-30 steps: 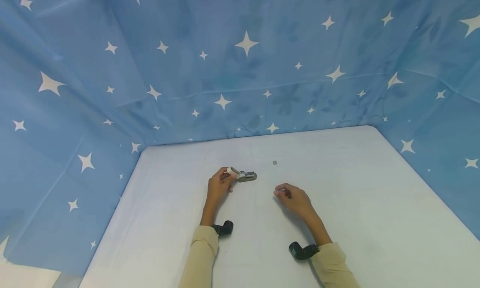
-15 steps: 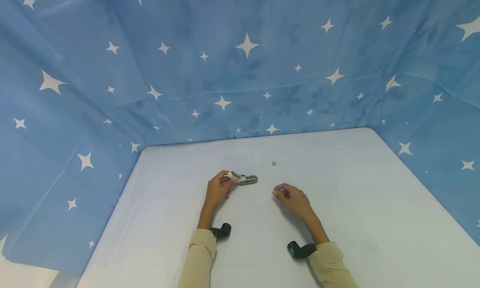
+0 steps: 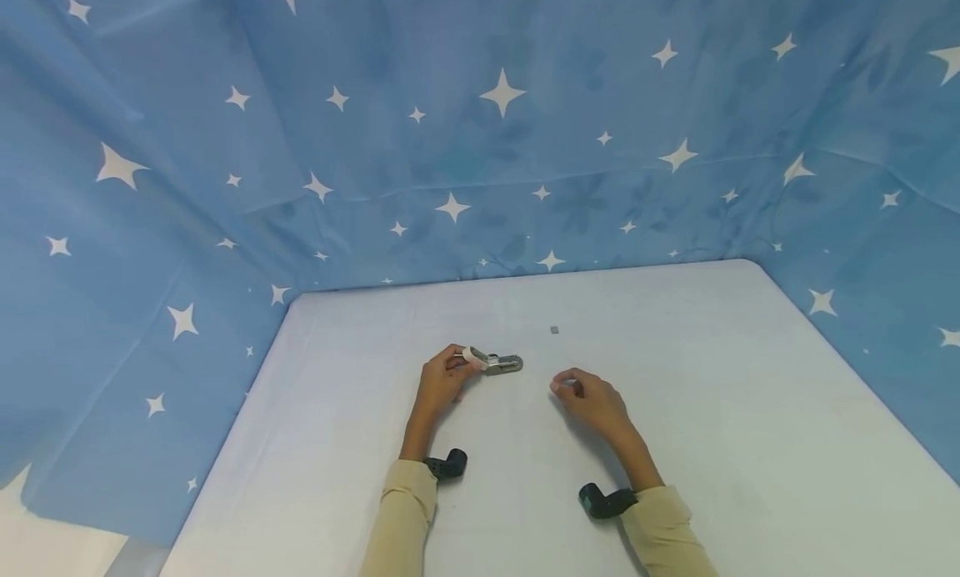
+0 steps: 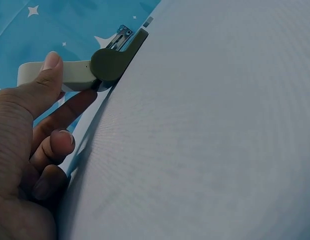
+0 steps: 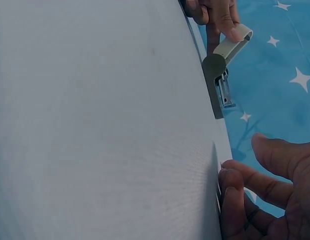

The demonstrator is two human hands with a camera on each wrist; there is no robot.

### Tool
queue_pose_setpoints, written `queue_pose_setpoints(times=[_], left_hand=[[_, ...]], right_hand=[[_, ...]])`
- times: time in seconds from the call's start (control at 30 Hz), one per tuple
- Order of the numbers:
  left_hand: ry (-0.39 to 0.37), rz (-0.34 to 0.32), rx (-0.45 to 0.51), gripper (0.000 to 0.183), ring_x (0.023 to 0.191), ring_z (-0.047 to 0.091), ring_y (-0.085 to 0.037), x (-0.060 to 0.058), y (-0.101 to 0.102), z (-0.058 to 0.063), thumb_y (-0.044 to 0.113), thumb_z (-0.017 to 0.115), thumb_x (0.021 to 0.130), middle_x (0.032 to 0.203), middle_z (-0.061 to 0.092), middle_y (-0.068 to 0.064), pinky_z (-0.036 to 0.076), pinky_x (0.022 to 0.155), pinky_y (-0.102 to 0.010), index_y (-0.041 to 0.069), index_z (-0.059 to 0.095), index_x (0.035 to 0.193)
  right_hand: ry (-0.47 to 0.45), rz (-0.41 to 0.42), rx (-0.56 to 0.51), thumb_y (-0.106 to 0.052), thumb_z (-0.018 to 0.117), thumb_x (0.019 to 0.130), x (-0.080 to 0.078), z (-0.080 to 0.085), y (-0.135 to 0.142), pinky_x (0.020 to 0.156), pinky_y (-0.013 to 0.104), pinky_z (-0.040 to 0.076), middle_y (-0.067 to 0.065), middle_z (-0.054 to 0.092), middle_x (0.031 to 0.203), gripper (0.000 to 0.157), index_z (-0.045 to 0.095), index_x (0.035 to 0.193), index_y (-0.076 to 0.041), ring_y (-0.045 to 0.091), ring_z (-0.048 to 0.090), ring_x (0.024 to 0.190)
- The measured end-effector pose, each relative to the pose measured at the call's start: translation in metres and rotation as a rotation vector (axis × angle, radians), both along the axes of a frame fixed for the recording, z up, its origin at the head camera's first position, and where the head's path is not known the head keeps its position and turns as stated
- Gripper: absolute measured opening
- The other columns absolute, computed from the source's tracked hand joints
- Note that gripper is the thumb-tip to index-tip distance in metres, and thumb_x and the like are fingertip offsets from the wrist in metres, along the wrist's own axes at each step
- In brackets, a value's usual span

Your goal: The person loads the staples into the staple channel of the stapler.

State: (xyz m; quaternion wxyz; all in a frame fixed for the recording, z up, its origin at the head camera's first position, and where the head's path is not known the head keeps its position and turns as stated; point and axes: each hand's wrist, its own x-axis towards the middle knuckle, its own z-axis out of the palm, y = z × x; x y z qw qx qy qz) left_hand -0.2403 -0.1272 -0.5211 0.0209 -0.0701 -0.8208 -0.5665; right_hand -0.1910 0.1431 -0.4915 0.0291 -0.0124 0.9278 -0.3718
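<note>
A small stapler (image 3: 501, 364), off-white above and olive-grey below, stands on the white table with its top cover swung up and back. My left hand (image 3: 438, 383) pinches that raised cover between thumb and fingers. Between cover and base, the metal staple rail (image 5: 225, 91) shows in the right wrist view. My right hand (image 3: 590, 400) rests near the table to the right of the stapler, fingers loosely bent. Its thumb stands apart from the index finger in the right wrist view, with nothing visible between them. Beyond it lies a small grey piece (image 3: 554, 330).
The white table (image 3: 750, 410) reaches back to a blue curtain (image 3: 420, 160) with white stars, which also hangs along both sides. A dark wrist camera (image 3: 447, 464) sits on the left wrist and another camera (image 3: 606, 502) on the right one.
The left hand and stapler have shifted slightly toward me and to the right. The right hand stays almost where it was. The head view has shifted a little.
</note>
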Motion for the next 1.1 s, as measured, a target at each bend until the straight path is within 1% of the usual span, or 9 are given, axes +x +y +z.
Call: queue_pose_setpoints(times=[0.1,0.23,0.43,0.5,0.63,0.73,0.83,1.0,1.1], left_hand=[[0.007,-0.003,-0.024,0.028,0.040,0.046,-0.007,0.000,0.000,-0.001,0.038,0.071,0.089,0.106,0.075,-0.005,0.044,0.042,-0.024,0.018,0.065,0.108],[0.007,0.000,-0.054,0.032,0.041,0.046,-0.008,0.001,0.001,-0.001,0.043,0.070,0.089,0.108,0.074,-0.003,0.043,0.044,-0.024,0.020,0.065,0.110],[0.022,0.012,-0.074,0.035,0.042,0.047,-0.007,0.003,0.000,0.000,0.041,0.072,0.088,0.111,0.073,-0.006,0.040,0.043,-0.022,0.018,0.066,0.114],[0.032,0.012,-0.073,0.038,0.043,0.047,-0.007,0.002,0.000,0.000,0.040,0.072,0.087,0.112,0.073,-0.007,0.040,0.044,-0.022,0.017,0.066,0.116],[0.044,0.005,-0.060,0.042,0.043,0.047,-0.007,0.001,0.001,0.000,0.040,0.073,0.087,0.111,0.073,-0.009,0.041,0.045,-0.022,0.016,0.066,0.121],[0.049,0.000,-0.046,0.041,0.043,0.047,-0.006,0.001,0.001,-0.001,0.039,0.073,0.087,0.110,0.073,-0.009,0.041,0.044,-0.023,0.016,0.067,0.119],[0.055,-0.004,-0.039,0.038,0.043,0.047,-0.006,0.000,0.001,-0.001,0.037,0.074,0.086,0.109,0.073,-0.008,0.041,0.043,-0.022,0.016,0.068,0.117],[0.053,0.003,-0.028,0.036,0.044,0.047,-0.007,0.000,0.002,-0.002,0.036,0.075,0.086,0.109,0.073,-0.008,0.042,0.044,-0.023,0.016,0.069,0.115],[0.049,0.007,-0.029,0.035,0.044,0.047,-0.007,0.000,0.001,-0.001,0.035,0.075,0.086,0.109,0.073,-0.009,0.043,0.044,-0.023,0.016,0.069,0.115]], right_hand=[[-0.007,-0.001,0.006,-0.033,0.060,0.095,-0.001,0.001,0.000,0.063,0.030,0.041,0.004,0.065,0.082,0.029,0.069,0.111,-0.010,0.017,0.054,0.072],[-0.014,-0.008,0.003,-0.033,0.061,0.095,-0.001,0.001,0.001,0.062,0.029,0.040,0.003,0.064,0.080,0.029,0.069,0.111,-0.010,0.017,0.053,0.070],[-0.036,-0.002,-0.015,-0.032,0.060,0.095,0.001,0.003,0.000,0.062,0.029,0.041,0.004,0.064,0.081,0.029,0.069,0.111,-0.009,0.017,0.053,0.071],[-0.050,-0.001,-0.025,-0.032,0.060,0.096,0.000,0.005,0.000,0.062,0.029,0.041,0.004,0.064,0.081,0.030,0.068,0.113,-0.009,0.017,0.054,0.070],[-0.072,0.012,-0.083,-0.029,0.059,0.097,-0.002,0.008,0.002,0.059,0.028,0.044,0.005,0.065,0.077,0.029,0.066,0.114,-0.005,0.016,0.057,0.065],[-0.088,0.016,-0.138,-0.026,0.059,0.098,-0.006,0.009,0.004,0.057,0.028,0.049,0.008,0.067,0.077,0.030,0.064,0.115,-0.001,0.014,0.061,0.062],[-0.105,-0.004,-0.177,-0.026,0.059,0.098,-0.011,0.011,0.004,0.058,0.027,0.053,0.011,0.068,0.082,0.032,0.062,0.116,0.001,0.014,0.065,0.063],[-0.121,-0.048,-0.194,-0.029,0.059,0.098,-0.023,0.010,0.003,0.060,0.027,0.054,0.014,0.069,0.087,0.036,0.061,0.116,0.002,0.014,0.067,0.066],[-0.142,-0.073,-0.207,-0.028,0.059,0.098,-0.031,0.010,0.001,0.061,0.026,0.054,0.013,0.069,0.088,0.034,0.061,0.117,0.000,0.013,0.067,0.067]])
